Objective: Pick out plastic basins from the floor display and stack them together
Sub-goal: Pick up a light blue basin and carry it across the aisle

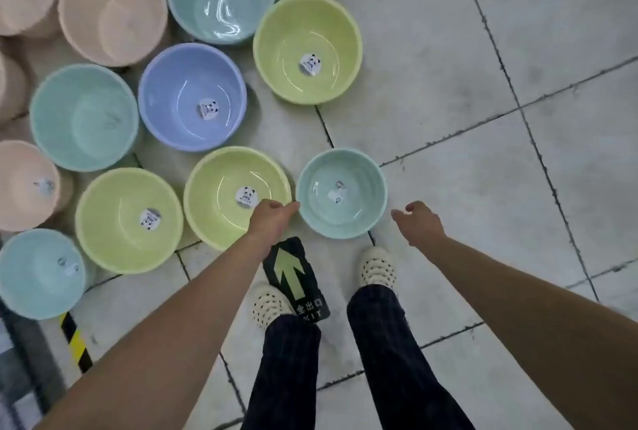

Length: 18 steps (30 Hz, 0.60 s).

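We stand over the small blue-green basin (341, 193). It sits the right way up on the floor (483, 194), just past our feet and between our two hands. Its left edge is just beside a yellow-green basin (224, 184). It is round, so no side is longer than another. Our left hand (272, 219) is nearer: its curled fingers are right at the left rim, but we cannot tell if they pinch it or only touch it. Our right hand (419, 220) is off to the right with a gap to the rim, fingers loosely bent and holding nothing. Both arms reach down and forward. We think the right hand must slide left to meet the rim.
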Motion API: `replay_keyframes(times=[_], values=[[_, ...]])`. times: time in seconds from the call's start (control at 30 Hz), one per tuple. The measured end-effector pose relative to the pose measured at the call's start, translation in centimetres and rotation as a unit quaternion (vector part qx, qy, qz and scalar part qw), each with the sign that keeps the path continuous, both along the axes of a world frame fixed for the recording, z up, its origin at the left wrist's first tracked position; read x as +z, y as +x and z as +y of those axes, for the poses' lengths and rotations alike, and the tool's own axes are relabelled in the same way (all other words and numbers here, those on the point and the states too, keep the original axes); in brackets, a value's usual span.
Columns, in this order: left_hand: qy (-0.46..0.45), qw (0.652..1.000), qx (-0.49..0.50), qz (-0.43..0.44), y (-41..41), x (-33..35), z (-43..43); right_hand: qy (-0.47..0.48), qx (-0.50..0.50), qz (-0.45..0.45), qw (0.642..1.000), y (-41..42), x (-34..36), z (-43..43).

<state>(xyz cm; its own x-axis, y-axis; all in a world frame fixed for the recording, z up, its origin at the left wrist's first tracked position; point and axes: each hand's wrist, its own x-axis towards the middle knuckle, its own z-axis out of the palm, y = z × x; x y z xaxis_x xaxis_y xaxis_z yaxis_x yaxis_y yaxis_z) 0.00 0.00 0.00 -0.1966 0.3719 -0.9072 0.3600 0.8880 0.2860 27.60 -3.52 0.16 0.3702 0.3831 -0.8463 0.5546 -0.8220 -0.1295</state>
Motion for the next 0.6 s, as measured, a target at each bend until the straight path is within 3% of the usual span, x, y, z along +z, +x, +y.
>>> replay_keyframes(times=[0.1, 0.17, 0.3, 0.4, 0.53, 0.6], values=[[0.027, 0.999, -0.034, 0.031, 1.7, -7.1, 0.2, 0.007, 0.024, -0.016, 1.0, -0.1, -6.4, 0.9], [0.092, 0.99, -0.091, 0.047, 3.0, -11.1, 0.3, 0.008, 0.05, -0.027, 0.998, 0.1, -10.5, 1.2], [0.22, 0.937, -0.239, 0.127, 4.5, -17.3, 1.8, 0.005, 0.061, -0.048, 0.997, 0.5, -17.0, 1.7], [0.212, 0.922, -0.289, 0.144, 4.5, -20.5, 3.0, -0.005, 0.049, -0.045, 0.998, 0.3, -20.4, 1.8], [0.139, 0.951, -0.246, 0.125, 4.5, -23.0, 3.3, -0.023, -0.084, 0.001, 0.996, 0.0, -22.8, 1.4], [0.115, 0.957, -0.233, 0.126, 4.5, -23.1, 3.4, -0.017, -0.09, -0.007, 0.996, 0.1, -22.9, 1.1]])
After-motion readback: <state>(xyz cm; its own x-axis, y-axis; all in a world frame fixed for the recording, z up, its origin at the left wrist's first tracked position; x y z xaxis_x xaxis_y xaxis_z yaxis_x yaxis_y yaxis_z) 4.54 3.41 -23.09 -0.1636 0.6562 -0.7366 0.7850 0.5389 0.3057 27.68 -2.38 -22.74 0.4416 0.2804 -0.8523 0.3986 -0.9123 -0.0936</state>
